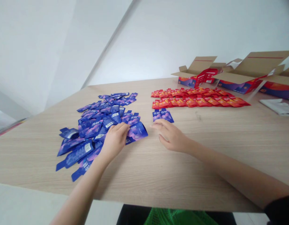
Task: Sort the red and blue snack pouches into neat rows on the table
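A loose heap of several blue sachets (97, 125) lies on the left half of the wooden table (158, 175). My left hand (115, 140) is closed on one blue sachet (137, 131) at the heap's right edge, thumb and fingers pinching it. My right hand (171, 136) rests open on the table just right of that sachet, fingers stretched toward it. Two blue sachets (162, 116) lie side by side just beyond my right fingertips. Behind them, red-orange sachets (198, 97) are laid out in two neat rows.
Open cardboard boxes (200, 73) with red and blue printing stand at the far right, a larger one (250, 75) beside them. A folded white paper or bag (279, 107) lies at the right edge. White walls stand behind the table.
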Demonstrator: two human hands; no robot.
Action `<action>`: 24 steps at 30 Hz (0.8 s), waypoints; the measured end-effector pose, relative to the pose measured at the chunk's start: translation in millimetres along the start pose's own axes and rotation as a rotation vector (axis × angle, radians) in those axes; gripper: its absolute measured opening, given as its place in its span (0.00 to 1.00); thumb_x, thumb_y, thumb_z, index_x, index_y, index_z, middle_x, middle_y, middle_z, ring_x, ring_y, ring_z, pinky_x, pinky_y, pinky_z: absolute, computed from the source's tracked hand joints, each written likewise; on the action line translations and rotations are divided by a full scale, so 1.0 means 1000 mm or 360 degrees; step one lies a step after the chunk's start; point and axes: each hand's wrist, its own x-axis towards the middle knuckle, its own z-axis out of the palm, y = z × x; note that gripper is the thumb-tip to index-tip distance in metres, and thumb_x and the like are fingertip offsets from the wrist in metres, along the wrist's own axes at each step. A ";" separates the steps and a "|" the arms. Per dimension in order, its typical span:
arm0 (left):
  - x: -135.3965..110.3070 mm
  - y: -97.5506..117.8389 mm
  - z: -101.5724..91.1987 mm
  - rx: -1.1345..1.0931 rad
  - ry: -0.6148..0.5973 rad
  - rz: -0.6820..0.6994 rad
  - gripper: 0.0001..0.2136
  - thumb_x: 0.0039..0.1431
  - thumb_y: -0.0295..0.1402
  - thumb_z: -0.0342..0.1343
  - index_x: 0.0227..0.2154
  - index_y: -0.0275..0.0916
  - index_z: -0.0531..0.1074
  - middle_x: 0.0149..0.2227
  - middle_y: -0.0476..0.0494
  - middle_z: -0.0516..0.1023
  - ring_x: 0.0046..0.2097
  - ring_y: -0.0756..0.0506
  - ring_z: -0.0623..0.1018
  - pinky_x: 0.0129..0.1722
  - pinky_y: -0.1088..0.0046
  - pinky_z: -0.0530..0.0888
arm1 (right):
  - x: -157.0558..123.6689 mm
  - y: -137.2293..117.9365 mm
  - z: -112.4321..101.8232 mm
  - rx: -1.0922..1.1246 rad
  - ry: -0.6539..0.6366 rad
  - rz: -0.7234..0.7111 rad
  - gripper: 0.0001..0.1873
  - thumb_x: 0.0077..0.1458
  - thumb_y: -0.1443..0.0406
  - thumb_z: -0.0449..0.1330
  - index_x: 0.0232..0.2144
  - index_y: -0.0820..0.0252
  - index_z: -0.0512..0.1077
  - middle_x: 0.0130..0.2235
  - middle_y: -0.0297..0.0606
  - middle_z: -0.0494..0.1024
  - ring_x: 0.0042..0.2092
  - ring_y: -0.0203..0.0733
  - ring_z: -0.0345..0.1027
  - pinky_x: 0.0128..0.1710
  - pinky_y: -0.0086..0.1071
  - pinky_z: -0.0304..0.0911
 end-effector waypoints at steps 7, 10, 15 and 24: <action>0.029 0.054 0.013 -0.1315 -0.0844 0.0212 0.14 0.63 0.37 0.48 0.29 0.39 0.75 0.31 0.47 0.77 0.37 0.45 0.76 0.40 0.73 0.71 | 0.001 -0.042 -0.038 0.0297 -0.0199 -0.0160 0.20 0.63 0.72 0.49 0.55 0.56 0.67 0.55 0.42 0.73 0.58 0.41 0.65 0.59 0.40 0.61; 0.038 0.071 0.031 -0.1247 -0.0959 0.0260 0.15 0.64 0.37 0.45 0.31 0.38 0.75 0.33 0.45 0.78 0.37 0.45 0.76 0.40 0.72 0.72 | -0.017 -0.035 -0.043 0.0287 -0.0165 -0.0115 0.18 0.64 0.71 0.49 0.49 0.55 0.73 0.48 0.39 0.80 0.52 0.40 0.72 0.55 0.37 0.67; 0.038 0.069 0.020 -0.0790 -0.0458 0.0086 0.17 0.67 0.39 0.42 0.49 0.39 0.70 0.52 0.38 0.74 0.54 0.40 0.72 0.58 0.61 0.65 | -0.046 0.018 -0.059 0.0042 0.0111 0.0204 0.20 0.61 0.71 0.51 0.50 0.50 0.75 0.49 0.34 0.79 0.49 0.41 0.76 0.51 0.36 0.72; -0.089 -0.095 -0.016 0.0444 0.0032 -0.0286 0.24 0.61 0.53 0.45 0.56 0.50 0.62 0.50 0.40 0.71 0.52 0.31 0.73 0.52 0.44 0.71 | -0.054 0.139 -0.034 -0.0621 0.0277 0.0413 0.26 0.57 0.76 0.47 0.54 0.64 0.73 0.54 0.44 0.75 0.55 0.45 0.71 0.58 0.41 0.66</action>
